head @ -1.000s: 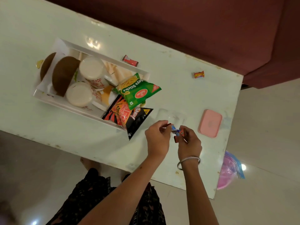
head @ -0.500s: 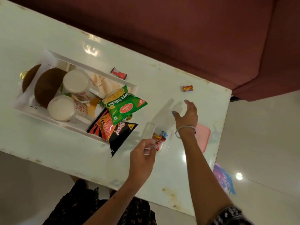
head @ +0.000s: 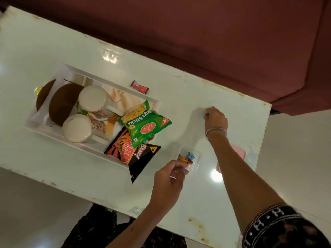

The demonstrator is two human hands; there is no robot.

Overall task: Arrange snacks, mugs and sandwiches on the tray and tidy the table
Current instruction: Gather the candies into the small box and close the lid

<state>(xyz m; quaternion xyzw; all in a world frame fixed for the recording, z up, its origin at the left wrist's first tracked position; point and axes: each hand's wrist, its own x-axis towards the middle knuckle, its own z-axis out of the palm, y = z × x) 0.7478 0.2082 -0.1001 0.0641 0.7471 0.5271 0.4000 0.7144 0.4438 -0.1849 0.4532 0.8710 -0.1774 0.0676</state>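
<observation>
A white tray (head: 111, 81) on the pale table (head: 53, 51) holds two brown sandwich buns (head: 61, 104), two white mugs (head: 92, 98), a green Soya Sticks pack (head: 145, 122) and a black-orange Bingo pack (head: 141, 158) that overhangs the tray's near corner. A small clear container (head: 196, 159) with a few wrapped candies stands right of the packs. My left hand (head: 168, 183) grips its near edge. My right hand (head: 215, 119) reaches farther across the table and pinches a small red-yellow candy (head: 207, 114), which it mostly hides.
A red wrapped candy (head: 139, 87) lies loose beyond the tray's far rim. A pink lid (head: 240, 153) lies partly under my right forearm near the table's right edge. A maroon sofa (head: 215, 42) runs along the far side.
Both hands dropped candies into the clear container. My right hand then reached out to the far candy and closed on it, while my left hand stayed at the container.
</observation>
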